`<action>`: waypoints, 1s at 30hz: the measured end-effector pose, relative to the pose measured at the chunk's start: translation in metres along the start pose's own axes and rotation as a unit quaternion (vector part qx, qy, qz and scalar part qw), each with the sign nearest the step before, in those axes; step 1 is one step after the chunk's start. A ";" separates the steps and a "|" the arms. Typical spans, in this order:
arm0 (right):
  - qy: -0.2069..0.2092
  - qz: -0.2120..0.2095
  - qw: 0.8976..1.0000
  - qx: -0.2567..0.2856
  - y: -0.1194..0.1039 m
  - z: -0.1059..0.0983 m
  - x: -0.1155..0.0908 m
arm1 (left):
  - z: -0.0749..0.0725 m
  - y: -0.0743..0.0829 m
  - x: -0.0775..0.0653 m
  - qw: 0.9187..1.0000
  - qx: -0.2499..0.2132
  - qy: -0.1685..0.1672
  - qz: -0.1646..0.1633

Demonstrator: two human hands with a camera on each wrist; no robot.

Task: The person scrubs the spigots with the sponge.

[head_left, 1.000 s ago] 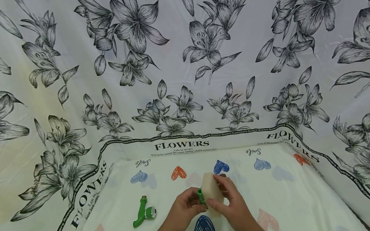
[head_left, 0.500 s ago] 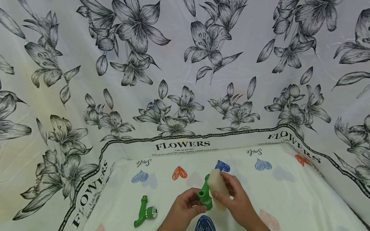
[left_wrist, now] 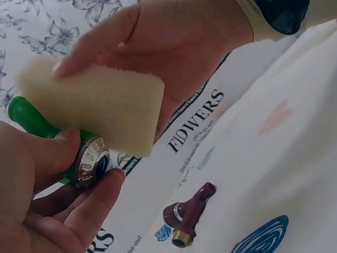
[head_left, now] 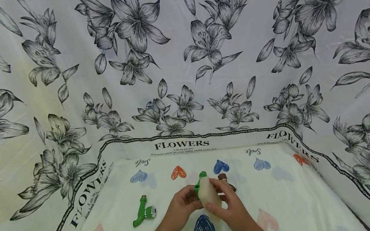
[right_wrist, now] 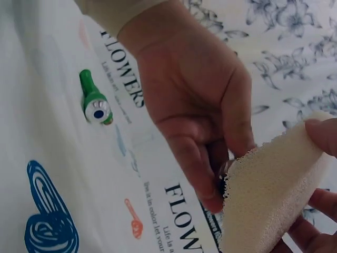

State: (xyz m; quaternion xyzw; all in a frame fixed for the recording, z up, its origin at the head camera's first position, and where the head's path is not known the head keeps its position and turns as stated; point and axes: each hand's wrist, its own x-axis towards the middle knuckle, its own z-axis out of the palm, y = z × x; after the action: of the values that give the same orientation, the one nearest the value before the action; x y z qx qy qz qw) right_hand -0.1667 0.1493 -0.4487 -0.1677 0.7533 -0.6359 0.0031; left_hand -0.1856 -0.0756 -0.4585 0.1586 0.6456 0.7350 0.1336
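My left hand [head_left: 184, 203] grips a green tap [left_wrist: 39, 118] by its silver-ringed knob, thumb on one side and fingers on the other. A cream sponge [head_left: 209, 194] is held by my right hand [head_left: 229, 205], thumb on the near face and fingers behind. The sponge lies against the tap's body and hides much of it in the head view. In the right wrist view the sponge [right_wrist: 279, 190] covers nearly all of the tap, with the left hand [right_wrist: 197, 100] behind it.
A second green tap [head_left: 143, 211] lies on the heart-print cloth [head_left: 115, 199] to the left. Behind the right hand lies a dark red tap [left_wrist: 190, 213] with a brass end. Flower-print fabric [head_left: 185, 70] rises at the back and sides.
The green tap has been turned in my left hand, its spout swinging into view and then partly behind the sponge. The sponge shifted right, then back left against the tap.
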 end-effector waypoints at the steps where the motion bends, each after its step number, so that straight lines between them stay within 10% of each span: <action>1: -0.007 -0.009 1.000 0.005 -0.001 0.001 -0.001 | -0.001 0.000 0.000 1.000 0.004 0.008 -0.001; 8: -0.015 -0.014 1.000 0.014 -0.002 0.003 0.000 | -0.002 0.000 0.002 0.999 0.013 0.037 -0.023; 30: 0.070 0.016 0.997 -0.031 0.019 -0.012 0.015 | 0.002 -0.003 -0.001 0.999 0.038 -0.021 -0.004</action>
State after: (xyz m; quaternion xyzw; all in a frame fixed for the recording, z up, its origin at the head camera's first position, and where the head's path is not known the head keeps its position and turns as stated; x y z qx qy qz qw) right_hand -0.1878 0.1596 -0.4616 -0.1106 0.7736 -0.6223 -0.0451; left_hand -0.1846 -0.0740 -0.4617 0.1766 0.6705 0.7061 0.1440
